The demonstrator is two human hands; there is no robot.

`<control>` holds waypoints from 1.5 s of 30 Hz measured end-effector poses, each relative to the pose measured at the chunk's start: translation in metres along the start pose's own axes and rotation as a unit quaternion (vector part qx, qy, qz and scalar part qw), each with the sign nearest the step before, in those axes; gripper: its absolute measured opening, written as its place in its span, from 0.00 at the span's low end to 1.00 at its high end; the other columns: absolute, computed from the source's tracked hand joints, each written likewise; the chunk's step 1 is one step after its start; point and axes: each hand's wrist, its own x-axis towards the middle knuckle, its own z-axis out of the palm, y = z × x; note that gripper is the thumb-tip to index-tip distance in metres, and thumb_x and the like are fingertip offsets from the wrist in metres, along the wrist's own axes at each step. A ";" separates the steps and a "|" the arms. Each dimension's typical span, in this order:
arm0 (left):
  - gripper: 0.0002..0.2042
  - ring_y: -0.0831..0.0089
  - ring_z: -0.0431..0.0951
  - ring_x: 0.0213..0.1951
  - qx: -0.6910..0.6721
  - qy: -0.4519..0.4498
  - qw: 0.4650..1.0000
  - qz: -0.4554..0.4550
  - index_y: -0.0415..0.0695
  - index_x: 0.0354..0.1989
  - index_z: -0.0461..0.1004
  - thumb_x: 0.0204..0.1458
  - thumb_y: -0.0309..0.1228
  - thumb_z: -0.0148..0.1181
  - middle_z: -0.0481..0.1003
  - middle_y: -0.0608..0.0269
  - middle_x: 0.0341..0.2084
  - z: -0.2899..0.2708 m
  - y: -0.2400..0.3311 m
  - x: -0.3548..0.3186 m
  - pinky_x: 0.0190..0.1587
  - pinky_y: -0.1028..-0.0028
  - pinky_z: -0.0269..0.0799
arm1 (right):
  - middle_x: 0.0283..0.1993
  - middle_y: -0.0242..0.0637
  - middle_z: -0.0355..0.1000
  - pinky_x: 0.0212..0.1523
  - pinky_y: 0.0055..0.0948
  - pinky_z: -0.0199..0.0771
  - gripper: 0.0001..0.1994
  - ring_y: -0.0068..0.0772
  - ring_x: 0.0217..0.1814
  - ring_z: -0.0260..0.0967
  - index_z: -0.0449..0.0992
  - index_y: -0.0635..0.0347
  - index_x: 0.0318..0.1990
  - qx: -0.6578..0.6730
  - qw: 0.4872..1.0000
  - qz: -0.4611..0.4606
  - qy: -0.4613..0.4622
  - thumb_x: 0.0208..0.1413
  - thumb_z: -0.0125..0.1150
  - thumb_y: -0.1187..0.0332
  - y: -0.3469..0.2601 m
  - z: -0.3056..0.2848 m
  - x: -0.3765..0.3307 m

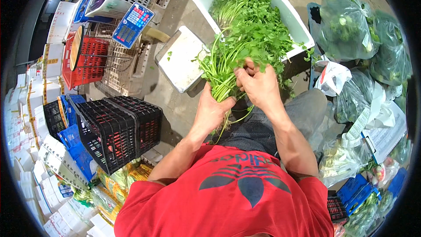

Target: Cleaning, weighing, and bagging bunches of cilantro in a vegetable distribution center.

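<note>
Left hand (210, 109) grasps 1 herb bunch (224, 73), long axis fore-and-aft, leaves pointing forward-right; curled right hand's (259, 86) hold I cannot confirm.

Beyond the right fingers (242, 75), greens (258, 36) and a white box (301, 44) block my passage; left of the left fingers (207, 91), I have room above the tray (180, 63).

My leafy herb bunch (224, 79): bright green leaves, paler green stems
My T-shirt (175, 206): red, dark leaf-shaped print
Foam box (287, 15): white
Keypad scale (133, 24): blue
</note>
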 end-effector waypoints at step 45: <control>0.28 0.45 0.81 0.48 0.278 0.070 0.949 0.127 0.44 0.59 0.70 0.48 0.30 0.71 0.80 0.48 0.47 0.001 -0.019 -0.022 0.48 0.56 0.78 | 0.29 0.57 0.77 0.40 0.51 0.76 0.13 0.62 0.36 0.77 0.82 0.62 0.40 -0.378 0.926 -0.019 0.003 0.54 0.63 0.62 -0.031 -0.013 0.038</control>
